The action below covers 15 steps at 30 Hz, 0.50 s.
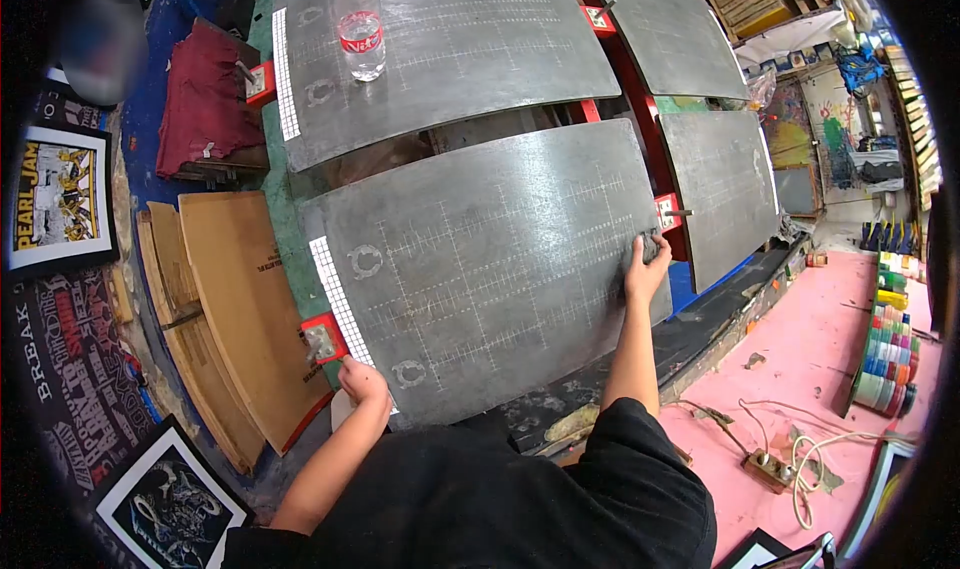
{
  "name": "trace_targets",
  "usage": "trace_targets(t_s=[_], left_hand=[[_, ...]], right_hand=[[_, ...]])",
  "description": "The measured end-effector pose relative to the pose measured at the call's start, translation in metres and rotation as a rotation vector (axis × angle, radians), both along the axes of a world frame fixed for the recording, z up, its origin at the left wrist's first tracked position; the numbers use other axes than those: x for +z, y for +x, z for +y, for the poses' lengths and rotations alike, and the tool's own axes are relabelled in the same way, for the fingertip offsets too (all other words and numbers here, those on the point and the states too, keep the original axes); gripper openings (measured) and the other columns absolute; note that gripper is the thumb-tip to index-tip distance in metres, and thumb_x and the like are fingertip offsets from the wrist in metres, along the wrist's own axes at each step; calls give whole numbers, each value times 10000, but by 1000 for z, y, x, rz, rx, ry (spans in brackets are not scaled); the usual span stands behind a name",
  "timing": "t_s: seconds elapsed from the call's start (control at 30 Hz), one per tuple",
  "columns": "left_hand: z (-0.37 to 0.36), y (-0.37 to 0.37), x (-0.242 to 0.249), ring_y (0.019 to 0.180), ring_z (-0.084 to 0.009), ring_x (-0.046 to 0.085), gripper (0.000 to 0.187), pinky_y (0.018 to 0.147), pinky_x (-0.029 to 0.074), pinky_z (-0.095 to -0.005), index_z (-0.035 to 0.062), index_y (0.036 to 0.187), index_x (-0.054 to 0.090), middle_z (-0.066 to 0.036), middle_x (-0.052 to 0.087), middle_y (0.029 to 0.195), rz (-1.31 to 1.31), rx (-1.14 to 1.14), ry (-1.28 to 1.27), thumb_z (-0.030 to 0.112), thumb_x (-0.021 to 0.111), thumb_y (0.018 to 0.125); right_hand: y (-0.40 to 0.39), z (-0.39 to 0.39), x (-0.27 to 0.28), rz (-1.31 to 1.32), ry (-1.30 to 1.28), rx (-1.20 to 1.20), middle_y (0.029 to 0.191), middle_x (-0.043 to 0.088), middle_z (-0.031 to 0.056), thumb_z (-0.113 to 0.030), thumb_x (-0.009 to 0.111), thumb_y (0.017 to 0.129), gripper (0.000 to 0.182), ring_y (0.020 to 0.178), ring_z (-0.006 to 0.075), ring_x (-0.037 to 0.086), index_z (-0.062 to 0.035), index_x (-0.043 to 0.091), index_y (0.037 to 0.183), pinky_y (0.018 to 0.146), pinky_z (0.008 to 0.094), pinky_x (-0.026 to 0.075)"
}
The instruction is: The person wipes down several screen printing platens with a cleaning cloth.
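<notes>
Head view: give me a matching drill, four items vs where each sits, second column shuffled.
Column 1:
1. water bottle
2. left hand
3. right hand
4. paint jars

Column 2:
A. at the near platen's right edge, by a red bracket
B. upright on the far platen
C. in a row at the pink table's right side
D. at the near platen's left corner, next to a red clamp

Pairs: 1-B, 2-D, 3-A, 4-C
</notes>
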<state>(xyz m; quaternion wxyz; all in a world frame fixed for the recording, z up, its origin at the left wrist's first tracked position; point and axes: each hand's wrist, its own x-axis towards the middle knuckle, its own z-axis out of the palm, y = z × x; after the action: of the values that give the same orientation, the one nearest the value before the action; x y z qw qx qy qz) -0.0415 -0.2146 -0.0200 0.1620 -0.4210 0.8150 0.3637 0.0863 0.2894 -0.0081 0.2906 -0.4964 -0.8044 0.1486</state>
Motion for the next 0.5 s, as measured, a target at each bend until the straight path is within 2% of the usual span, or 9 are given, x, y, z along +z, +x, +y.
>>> trace_targets(t_s=[0.07, 0.13, 0.17, 0.2, 0.23, 0.3, 0.33, 0.4, 0.5], left_hand=[[-3, 1, -6, 1064, -465, 616, 570, 938, 435, -528, -80, 1072, 670, -275, 690, 1154, 12, -3, 20, 393, 356, 1015], [-2, 1, -3, 1068, -465, 617, 571, 943, 437, -526, -78, 1077, 671, -271, 693, 1156, 22, -11, 41, 394, 355, 1017], [5, -1, 1, 1050, -464, 619, 563, 937, 443, -514, -88, 1066, 668, -278, 695, 1142, 21, 23, -4, 381, 362, 1018], [7, -2, 5, 1033, -462, 621, 555, 932, 449, -501, -99, 1056, 665, -284, 697, 1129, 20, 55, -50, 369, 369, 1019], [5, -2, 3, 1033, -462, 621, 555, 932, 449, -501, -99, 1056, 665, -284, 697, 1129, 21, 49, -54, 369, 369, 1019], [1, -2, -2, 1028, -452, 632, 547, 935, 460, -480, -116, 1062, 666, -302, 696, 1123, 77, 33, 33, 348, 378, 1022], [3, -4, -1, 1028, -452, 632, 547, 935, 460, -480, -116, 1062, 666, -302, 696, 1123, 84, 24, 31, 348, 378, 1022], [4, -3, 1, 1024, -442, 634, 551, 939, 459, -480, -130, 1076, 659, -314, 690, 1124, 93, 70, 51, 341, 378, 1024], [17, -6, 17, 988, -449, 618, 532, 922, 457, -491, -125, 1037, 659, -306, 690, 1089, 164, 156, 81, 332, 387, 1020]], right_hand=[[3, -3, -1, 69, -80, -2, 1332, 613, 202, -261, 738, 962, 470, 1243, 361, 586, -33, 589, 1344, 1085, 450, 435], [-15, -14, -9, -65, 32, -195, 1371, 607, 212, -152, 690, 953, 505, 1279, 394, 575, -51, 558, 1429, 1107, 450, 436], [-24, -15, -27, -114, 287, -151, 1409, 597, 208, -71, 630, 928, 578, 1295, 398, 576, -51, 512, 1493, 1129, 449, 436], [-44, -25, -23, -68, 196, -162, 1408, 608, 203, -39, 598, 912, 551, 1292, 383, 584, -24, 541, 1460, 1139, 449, 435], [-72, -43, -17, 48, 139, -27, 1383, 628, 202, -28, 579, 897, 538, 1281, 376, 595, -15, 570, 1435, 1124, 445, 448], [-158, -130, 26, -57, 25, 328, 1288, 660, 188, 42, 532, 882, 444, 1216, 381, 618, -16, 648, 1306, 1086, 444, 470], [-188, -172, 28, 54, 8, 772, 1254, 647, 175, 28, 540, 902, 434, 1166, 381, 606, -51, 659, 1311, 1041, 474, 482], [-222, -274, 32, 125, -383, 1406, 1339, 636, 149, 24, 567, 862, 512, 1268, 335, 598, -137, 658, 1339, 1080, 434, 491], [-223, -348, 75, 258, -826, 1474, 1431, 617, 166, 44, 610, 800, 620, 1358, 347, 572, -108, 625, 1401, 1138, 438, 465]])
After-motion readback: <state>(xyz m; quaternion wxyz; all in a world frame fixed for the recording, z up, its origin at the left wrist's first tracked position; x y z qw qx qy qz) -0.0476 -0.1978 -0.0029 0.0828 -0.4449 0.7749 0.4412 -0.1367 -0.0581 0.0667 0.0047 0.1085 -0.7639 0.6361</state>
